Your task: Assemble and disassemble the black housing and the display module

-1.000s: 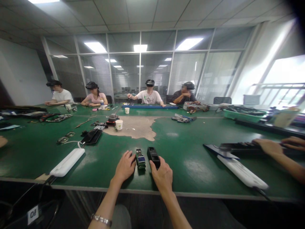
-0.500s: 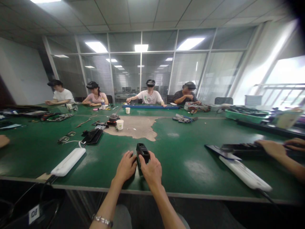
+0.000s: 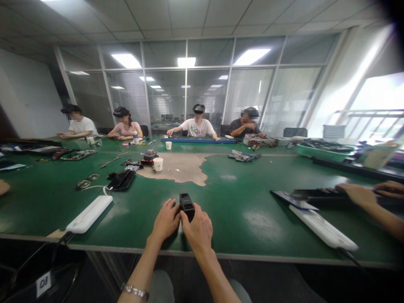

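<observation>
A black box-shaped device point(image 3: 187, 203) with openings in its top stands on the green table between my two hands, close to the front edge. What kind of device it is, I cannot tell. My right hand point(image 3: 200, 229) wraps round its right and near side, with the thumb across the near face. Against its left side lies my left hand point(image 3: 166, 219), fingers curled and partly hidden, a metal bracelet point(image 3: 135, 291) on that wrist. The lower part of the device is covered by my hands.
White power strips lie left point(image 3: 90, 214) and right point(image 3: 323, 227). Ahead are a paper cup point(image 3: 158, 164), black parts point(image 3: 122, 180) and glasses point(image 3: 87, 181). A co-worker's hands point(image 3: 360, 194) handle a long black part at right. Several people sit across the table.
The device has tilted and turned a little in my hands, so more of its top shows. My right thumb has shifted lower and left. My left hand stays about where it was.
</observation>
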Demonstrator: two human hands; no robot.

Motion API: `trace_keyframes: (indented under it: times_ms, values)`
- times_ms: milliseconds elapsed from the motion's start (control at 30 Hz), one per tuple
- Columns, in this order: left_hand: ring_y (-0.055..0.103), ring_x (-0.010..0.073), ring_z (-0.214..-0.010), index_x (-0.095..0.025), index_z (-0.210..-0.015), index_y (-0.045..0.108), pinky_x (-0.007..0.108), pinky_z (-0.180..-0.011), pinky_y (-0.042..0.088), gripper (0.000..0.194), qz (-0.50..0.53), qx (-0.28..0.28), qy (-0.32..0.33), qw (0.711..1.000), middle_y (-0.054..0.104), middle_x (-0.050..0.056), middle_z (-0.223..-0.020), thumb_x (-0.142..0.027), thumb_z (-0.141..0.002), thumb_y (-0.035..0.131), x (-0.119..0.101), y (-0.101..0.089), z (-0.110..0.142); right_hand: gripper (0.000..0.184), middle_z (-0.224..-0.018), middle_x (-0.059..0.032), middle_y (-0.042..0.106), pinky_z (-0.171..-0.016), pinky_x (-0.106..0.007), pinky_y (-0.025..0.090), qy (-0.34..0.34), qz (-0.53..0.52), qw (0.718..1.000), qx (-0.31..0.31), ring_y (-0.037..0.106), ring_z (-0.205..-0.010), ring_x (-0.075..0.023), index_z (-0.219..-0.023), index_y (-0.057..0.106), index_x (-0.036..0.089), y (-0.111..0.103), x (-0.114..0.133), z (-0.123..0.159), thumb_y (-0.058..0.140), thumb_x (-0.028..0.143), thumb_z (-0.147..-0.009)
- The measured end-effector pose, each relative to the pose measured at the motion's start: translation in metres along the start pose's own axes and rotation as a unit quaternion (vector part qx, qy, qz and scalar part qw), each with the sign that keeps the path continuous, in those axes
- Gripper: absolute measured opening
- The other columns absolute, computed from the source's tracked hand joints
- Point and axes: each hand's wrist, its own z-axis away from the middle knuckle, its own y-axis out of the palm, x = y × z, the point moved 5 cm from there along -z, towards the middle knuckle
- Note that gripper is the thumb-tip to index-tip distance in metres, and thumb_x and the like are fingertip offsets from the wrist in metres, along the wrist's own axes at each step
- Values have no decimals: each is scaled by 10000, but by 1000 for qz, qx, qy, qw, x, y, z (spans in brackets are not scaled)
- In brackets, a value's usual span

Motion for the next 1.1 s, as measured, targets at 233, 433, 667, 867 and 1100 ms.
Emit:
trace_keyframes:
  times_ms: [233,433,667,867,1100]
  values:
    - [352,257,-1373,-176,-1346,517,436,-1150,289,436,-10,-6,8,1000,476,115,-1434,-307,-943,414,1,2,-2,526,-1115,-156,659,-867,-365,408,-3,10,1000,15,599,-1037,-293,-1267,521,111,13,-12,9,565,422,-845]
    - [345,235,-1382,-161,-1384,465,436,-1151,290,504,-2,-7,-8,1000,462,104,-1452,-216,-885,419,5,5,-2,624,-1192,-182,632,-907,-365,399,1,-13,1000,15,576,-1106,-292,-1323,487,77,16,-14,8,564,466,-842]
    - [352,252,-1378,-201,-1360,503,436,-1140,305,457,-6,1,-5,1000,478,95,-1438,-277,-914,433,1,2,-1,388,-1048,-109,688,-844,-335,400,2,-19,1000,17,621,-994,-258,-1172,592,178,13,-11,8,570,391,-848]
    - [340,251,-1383,-193,-1354,503,444,-1145,298,443,-4,-6,-4,1000,473,95,-1440,-324,-939,420,3,3,0,381,-1018,-100,690,-830,-319,416,-8,-75,997,-10,630,-945,-245,-1152,598,180,0,-4,-6,562,412,-852]
    - [324,230,-1391,-186,-1330,535,426,-1166,263,456,10,0,-9,1000,471,77,-1446,-242,-893,419,3,4,-2,432,-1086,-104,668,-890,-326,408,-16,-98,993,-61,602,-1007,-239,-1198,565,168,-20,-34,-26,523,450,-875]
